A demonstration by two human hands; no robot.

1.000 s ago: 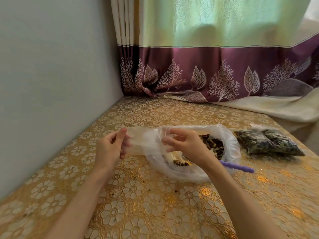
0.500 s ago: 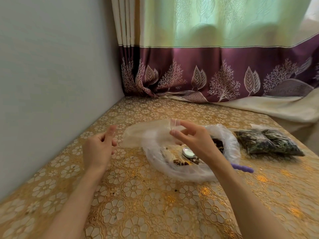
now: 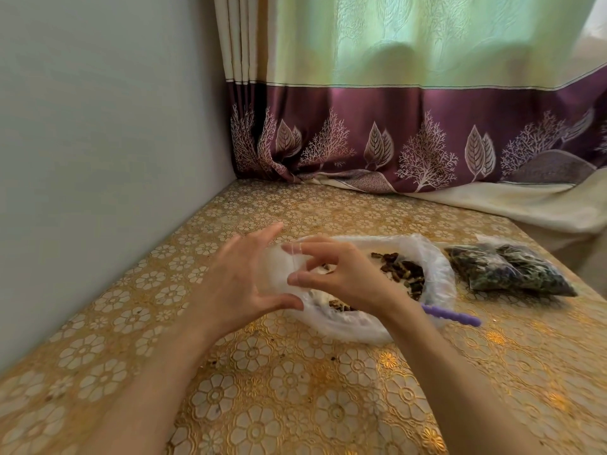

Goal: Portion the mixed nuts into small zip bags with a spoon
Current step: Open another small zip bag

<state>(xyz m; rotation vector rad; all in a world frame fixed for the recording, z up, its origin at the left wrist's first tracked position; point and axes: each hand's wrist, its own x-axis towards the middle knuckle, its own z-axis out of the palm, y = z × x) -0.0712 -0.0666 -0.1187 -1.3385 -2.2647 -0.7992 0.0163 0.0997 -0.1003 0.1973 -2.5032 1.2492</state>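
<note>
A small clear zip bag [image 3: 279,274] hangs between my hands above the table. My right hand [image 3: 341,277] holds it, with the index fingertip and thumb tip tucked into its mouth and the rim stretched across them. My left hand [image 3: 239,280] is spread flat-fingered behind and under the bag, thumb at its lower edge. Just beyond lies a large white plastic bag [image 3: 440,274] opened flat, with mixed nuts [image 3: 400,272] inside. A purple spoon handle [image 3: 455,316] sticks out from under my right wrist; the bowl of the spoon is hidden.
Filled zip bags of dark nuts [image 3: 512,272] lie at the right on the gold flowered tablecloth [image 3: 295,405]. A grey wall [image 3: 98,159] borders the left side, and a purple-and-green curtain [image 3: 410,133] hangs at the back.
My left hand let go of the small bag, drew away to the left, then came back spread around it. My right hand kept the bag and now has fingertips in its mouth.
</note>
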